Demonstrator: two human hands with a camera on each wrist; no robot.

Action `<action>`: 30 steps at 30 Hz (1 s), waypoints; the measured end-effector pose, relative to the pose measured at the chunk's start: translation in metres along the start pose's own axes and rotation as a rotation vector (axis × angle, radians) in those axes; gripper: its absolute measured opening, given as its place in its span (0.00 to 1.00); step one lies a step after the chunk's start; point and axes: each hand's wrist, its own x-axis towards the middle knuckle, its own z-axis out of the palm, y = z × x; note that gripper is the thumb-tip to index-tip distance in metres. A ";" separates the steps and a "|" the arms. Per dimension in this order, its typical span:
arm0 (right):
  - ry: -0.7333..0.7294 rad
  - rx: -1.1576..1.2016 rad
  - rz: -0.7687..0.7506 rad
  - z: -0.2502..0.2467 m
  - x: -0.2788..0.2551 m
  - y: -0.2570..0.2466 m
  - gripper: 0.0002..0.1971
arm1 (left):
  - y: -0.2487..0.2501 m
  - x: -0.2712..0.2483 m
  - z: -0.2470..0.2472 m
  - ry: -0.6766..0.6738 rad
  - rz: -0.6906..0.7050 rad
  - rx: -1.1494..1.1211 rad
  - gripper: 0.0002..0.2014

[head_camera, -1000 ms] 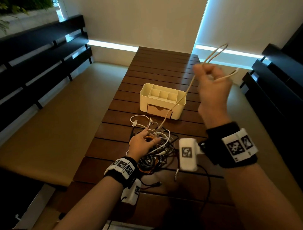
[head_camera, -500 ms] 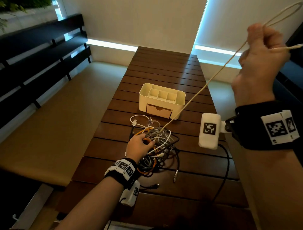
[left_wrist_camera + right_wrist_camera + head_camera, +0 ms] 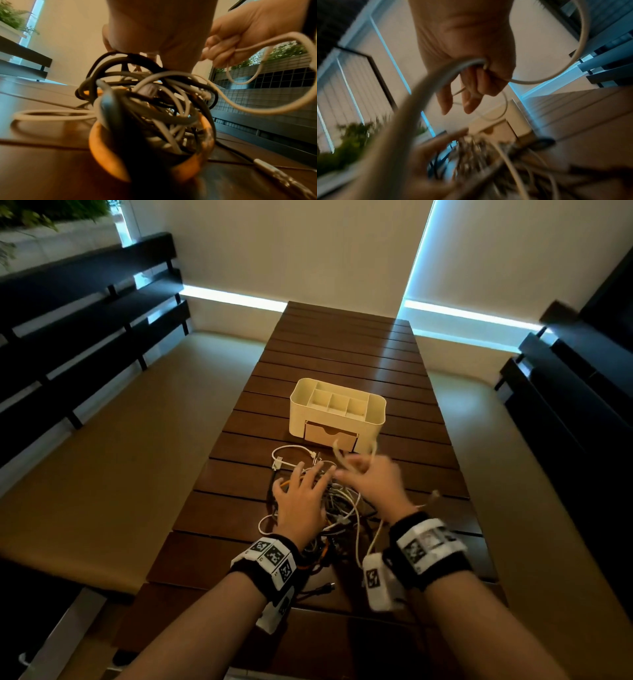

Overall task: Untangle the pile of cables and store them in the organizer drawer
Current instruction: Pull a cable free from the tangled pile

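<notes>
Pressing down on the tangled cable pile (image 3: 329, 508) with the left hand (image 3: 299, 505), its fingers (image 3: 295, 474) spread straight and flat across the black, white and orange strands on the dark slatted worktop (image 3: 342, 354). Gripping a beige cable (image 3: 267, 44) in the right hand (image 3: 373, 484), its fingers (image 3: 221, 50) curled round several gathered loops, just beside the left fingertips and over the far edge of the pile. Trailing from that grip, one loop arcing out to the right and another dipping back toward the tangle, as the left wrist view shows. Sitting just beyond both sets of fingers, the cream organizer (image 3: 337, 412) with its open top compartments and its wooden-fronted drawer (image 3: 330, 436) pushed in. Lying between the left fingers and the organizer, a thin white cable (image 3: 291, 451) curling loose on the worktop. Resting near the left wrist, on the near side of the pile, a black cable with a metal plug (image 3: 274, 171). Blurring heavily in the right wrist view, with the pile only a smear below the fingers.
</notes>
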 end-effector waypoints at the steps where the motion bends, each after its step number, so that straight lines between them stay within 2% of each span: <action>1: -0.034 -0.089 0.031 0.013 -0.002 0.005 0.15 | 0.001 0.000 0.000 -0.002 -0.003 -0.002 0.36; 3: -0.017 -0.252 0.117 0.030 -0.006 0.010 0.11 | 0.001 0.000 -0.001 0.014 -0.002 -0.015 0.36; 5: 0.026 -0.397 0.156 0.037 -0.009 0.012 0.10 | 0.002 0.000 0.001 0.036 0.006 -0.020 0.36; 9: 0.041 -0.527 0.083 0.038 -0.013 0.018 0.14 | 0.009 0.001 -0.001 0.063 0.026 0.001 0.36; 13: 0.026 -0.455 0.129 0.031 -0.012 0.025 0.14 | 0.023 0.002 -0.007 0.084 0.049 0.062 0.36; 16: 0.104 -0.316 0.182 0.028 -0.011 0.032 0.15 | 0.030 -0.001 -0.005 0.078 0.082 0.101 0.37; 20: 0.103 -0.274 0.256 0.026 -0.009 0.041 0.13 | 0.030 -0.006 0.003 -0.021 0.050 0.090 0.39; 23: 0.063 -0.260 0.299 0.026 -0.007 0.044 0.10 | 0.031 -0.007 0.006 -0.119 0.060 0.088 0.36; 26: 0.055 -0.248 0.283 0.027 -0.006 0.046 0.09 | 0.031 -0.007 0.003 -0.139 0.050 0.091 0.36; 30: 0.038 -0.187 0.234 0.024 -0.004 0.050 0.03 | 0.027 -0.006 0.005 -0.176 0.026 0.051 0.37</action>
